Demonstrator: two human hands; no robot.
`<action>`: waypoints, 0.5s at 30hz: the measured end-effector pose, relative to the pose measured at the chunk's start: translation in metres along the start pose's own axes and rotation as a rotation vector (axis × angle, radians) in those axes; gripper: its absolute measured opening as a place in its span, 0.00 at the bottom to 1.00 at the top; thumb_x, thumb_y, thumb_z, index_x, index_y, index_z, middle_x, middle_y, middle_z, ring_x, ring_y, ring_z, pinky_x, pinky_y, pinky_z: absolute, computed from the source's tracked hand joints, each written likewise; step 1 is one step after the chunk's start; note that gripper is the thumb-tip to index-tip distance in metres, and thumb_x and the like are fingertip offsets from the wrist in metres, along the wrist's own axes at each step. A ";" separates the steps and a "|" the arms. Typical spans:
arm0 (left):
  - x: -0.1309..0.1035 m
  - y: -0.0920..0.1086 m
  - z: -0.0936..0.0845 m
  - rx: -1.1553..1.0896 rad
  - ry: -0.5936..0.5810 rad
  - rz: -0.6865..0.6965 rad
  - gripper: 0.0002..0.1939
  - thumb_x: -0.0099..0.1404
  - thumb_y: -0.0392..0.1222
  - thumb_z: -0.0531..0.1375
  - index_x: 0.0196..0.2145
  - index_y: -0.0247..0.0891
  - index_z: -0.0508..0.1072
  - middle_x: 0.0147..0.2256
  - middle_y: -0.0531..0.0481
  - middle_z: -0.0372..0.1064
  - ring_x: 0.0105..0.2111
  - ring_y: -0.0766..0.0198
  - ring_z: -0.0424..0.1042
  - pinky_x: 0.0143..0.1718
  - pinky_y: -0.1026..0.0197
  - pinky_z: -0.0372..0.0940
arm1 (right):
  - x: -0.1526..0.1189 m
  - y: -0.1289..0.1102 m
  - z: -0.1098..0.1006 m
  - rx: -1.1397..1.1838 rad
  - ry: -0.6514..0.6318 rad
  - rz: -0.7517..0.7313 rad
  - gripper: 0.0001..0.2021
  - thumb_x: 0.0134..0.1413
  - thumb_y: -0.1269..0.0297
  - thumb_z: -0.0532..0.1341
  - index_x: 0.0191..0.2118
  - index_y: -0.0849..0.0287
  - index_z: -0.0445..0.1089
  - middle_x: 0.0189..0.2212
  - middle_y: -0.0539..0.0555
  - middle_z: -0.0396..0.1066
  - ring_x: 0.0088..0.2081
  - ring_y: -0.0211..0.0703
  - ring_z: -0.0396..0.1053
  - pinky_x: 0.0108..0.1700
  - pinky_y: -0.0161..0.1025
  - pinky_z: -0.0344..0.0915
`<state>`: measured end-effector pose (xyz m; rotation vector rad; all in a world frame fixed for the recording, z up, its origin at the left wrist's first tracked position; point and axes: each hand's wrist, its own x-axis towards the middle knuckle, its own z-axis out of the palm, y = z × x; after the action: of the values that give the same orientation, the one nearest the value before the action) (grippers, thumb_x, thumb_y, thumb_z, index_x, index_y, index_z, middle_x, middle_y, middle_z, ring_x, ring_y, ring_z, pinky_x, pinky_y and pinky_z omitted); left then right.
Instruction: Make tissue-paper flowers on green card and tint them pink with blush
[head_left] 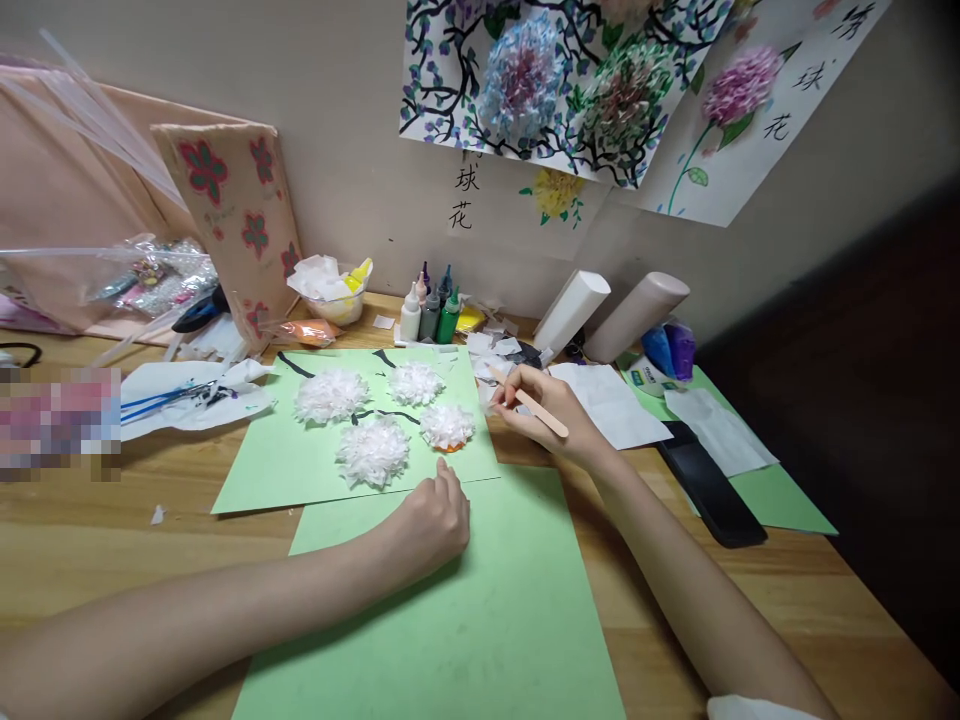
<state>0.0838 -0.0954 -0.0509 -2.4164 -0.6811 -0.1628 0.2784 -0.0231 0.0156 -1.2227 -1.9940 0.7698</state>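
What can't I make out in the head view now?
All in the head view:
Left hand: palm and anything in it, hidden by its back.
Right hand: whether it pinches a scrap beside the wooden stick, too small.
Pixelated patch: contents blurred.
Yellow flower picture: top, covered by the upper picture.

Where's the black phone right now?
In the head view, the black phone lies right of the right forearm, partly on green paper.

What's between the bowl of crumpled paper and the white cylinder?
In the head view: a small paper piece, little bottles, something yellow and loose paper scraps.
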 end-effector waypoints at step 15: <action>0.003 -0.004 -0.008 -0.079 -0.119 0.032 0.13 0.57 0.24 0.46 0.32 0.25 0.69 0.27 0.36 0.70 0.22 0.62 0.66 0.19 0.62 0.49 | -0.018 -0.011 0.064 -0.139 -0.104 -0.080 0.05 0.50 0.73 0.56 0.30 0.58 0.59 0.26 0.49 0.64 0.26 0.37 0.61 0.29 0.33 0.56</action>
<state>0.0848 -0.0962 -0.0414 -2.5274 -0.6998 -0.0334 0.2285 -0.0528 -0.0189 -1.1937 -2.1987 0.6771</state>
